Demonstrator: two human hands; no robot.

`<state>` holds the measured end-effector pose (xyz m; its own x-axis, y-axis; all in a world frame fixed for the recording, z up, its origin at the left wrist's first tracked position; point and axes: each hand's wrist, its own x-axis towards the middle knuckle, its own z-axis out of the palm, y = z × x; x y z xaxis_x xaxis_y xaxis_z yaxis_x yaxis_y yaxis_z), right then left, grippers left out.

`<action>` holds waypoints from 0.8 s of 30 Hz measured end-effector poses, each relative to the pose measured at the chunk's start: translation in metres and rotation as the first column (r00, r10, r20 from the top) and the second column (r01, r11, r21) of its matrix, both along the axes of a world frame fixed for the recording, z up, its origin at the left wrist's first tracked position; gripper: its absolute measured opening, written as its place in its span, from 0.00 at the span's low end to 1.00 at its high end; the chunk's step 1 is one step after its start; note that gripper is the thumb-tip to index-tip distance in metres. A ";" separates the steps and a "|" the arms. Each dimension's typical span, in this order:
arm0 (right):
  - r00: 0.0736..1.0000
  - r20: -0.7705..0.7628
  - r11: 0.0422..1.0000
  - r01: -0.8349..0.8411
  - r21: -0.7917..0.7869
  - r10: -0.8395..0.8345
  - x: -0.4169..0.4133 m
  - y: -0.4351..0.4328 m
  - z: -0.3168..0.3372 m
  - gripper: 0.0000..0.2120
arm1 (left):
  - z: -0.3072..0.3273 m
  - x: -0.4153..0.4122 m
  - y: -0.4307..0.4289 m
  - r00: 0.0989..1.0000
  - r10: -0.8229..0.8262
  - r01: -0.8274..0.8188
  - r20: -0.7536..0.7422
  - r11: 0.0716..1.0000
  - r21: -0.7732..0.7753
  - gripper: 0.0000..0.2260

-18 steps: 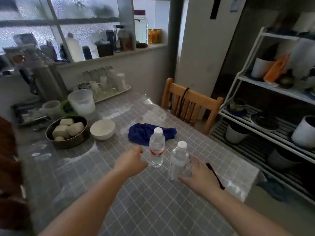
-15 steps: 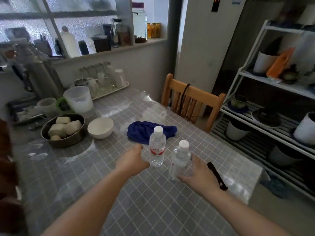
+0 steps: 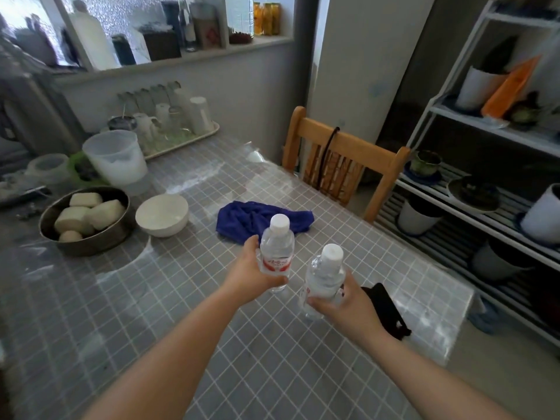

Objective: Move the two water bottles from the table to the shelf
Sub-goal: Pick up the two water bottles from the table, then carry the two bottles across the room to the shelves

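Note:
Two clear water bottles with white caps and red labels stand near the middle of the grey tiled table point(image 3: 181, 313). My left hand point(image 3: 248, 272) wraps the left water bottle point(image 3: 277, 247) from its left side. The right water bottle point(image 3: 325, 275) tilts slightly and my right hand point(image 3: 345, 304) grips its lower half. The white metal shelf point(image 3: 472, 128) stands to the right of the table, with pots and bowls on its tiers.
A blue cloth point(image 3: 260, 219) lies just behind the bottles. A black object point(image 3: 386, 309) lies by my right hand. A white bowl point(image 3: 162, 215), a metal bowl of white pieces point(image 3: 85, 219) and a wooden chair point(image 3: 339, 165) are near.
Both hands have closed around the bottles: the left hand reached its bottle, and the right hand took the other one, which now tilts.

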<state>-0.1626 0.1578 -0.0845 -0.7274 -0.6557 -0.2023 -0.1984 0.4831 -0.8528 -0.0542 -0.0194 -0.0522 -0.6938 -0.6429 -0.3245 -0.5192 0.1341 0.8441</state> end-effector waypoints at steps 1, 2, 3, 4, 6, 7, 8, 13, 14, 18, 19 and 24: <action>1.000 0.029 1.000 -0.001 -0.005 0.001 -0.001 0.000 0.000 0.28 | -0.001 -0.001 0.000 1.000 0.004 -0.004 -0.016 1.000 0.001 0.45; 0.998 0.060 1.000 -0.006 -0.007 0.006 -0.003 0.000 0.000 0.28 | -0.001 -0.003 0.001 1.000 -0.001 0.001 -0.031 1.000 0.006 0.44; 0.996 0.090 1.000 -0.011 -0.014 0.013 -0.005 0.000 -0.001 0.28 | -0.002 -0.004 0.002 0.999 -0.008 0.008 -0.043 1.000 0.005 0.42; 0.993 0.114 1.000 -0.016 -0.016 0.018 -0.007 0.000 -0.002 0.28 | -0.003 -0.006 0.003 0.999 -0.015 0.015 -0.045 1.000 -0.003 0.40; 0.989 0.145 0.999 -0.017 -0.029 0.021 -0.009 -0.001 -0.004 0.27 | -0.005 -0.007 0.006 0.999 -0.009 0.008 -0.047 1.000 -0.022 0.35; 0.987 0.157 0.999 -0.009 -0.039 0.015 -0.009 -0.002 -0.004 0.27 | -0.006 -0.008 0.006 0.998 0.000 -0.001 -0.056 1.000 -0.018 0.33; 0.986 0.167 0.999 0.001 -0.043 0.006 -0.009 -0.002 -0.004 0.26 | -0.007 -0.008 0.006 0.998 0.006 -0.006 -0.064 1.000 -0.009 0.32; 0.974 0.224 0.997 0.052 -0.054 -0.039 -0.005 -0.002 -0.003 0.27 | -0.007 -0.004 0.008 0.998 0.023 -0.026 -0.054 0.998 -0.055 0.28; 0.969 0.240 0.996 0.070 -0.061 -0.054 -0.003 0.000 -0.002 0.26 | -0.005 -0.003 0.010 0.998 0.030 -0.034 -0.048 0.997 -0.067 0.28; 0.956 0.277 0.988 0.129 -0.088 -0.101 0.002 0.012 0.015 0.23 | 0.007 0.006 0.016 0.997 0.065 -0.065 -0.045 0.998 0.017 0.27; 0.954 0.280 0.986 0.138 -0.098 -0.105 0.001 0.016 0.022 0.22 | 0.012 0.009 0.018 0.996 0.078 -0.075 -0.047 0.996 0.054 0.27; 0.940 0.309 0.965 0.204 -0.164 -0.146 0.001 0.040 0.070 0.23 | 0.046 0.022 0.030 0.991 0.103 -0.092 -0.081 0.988 0.128 0.27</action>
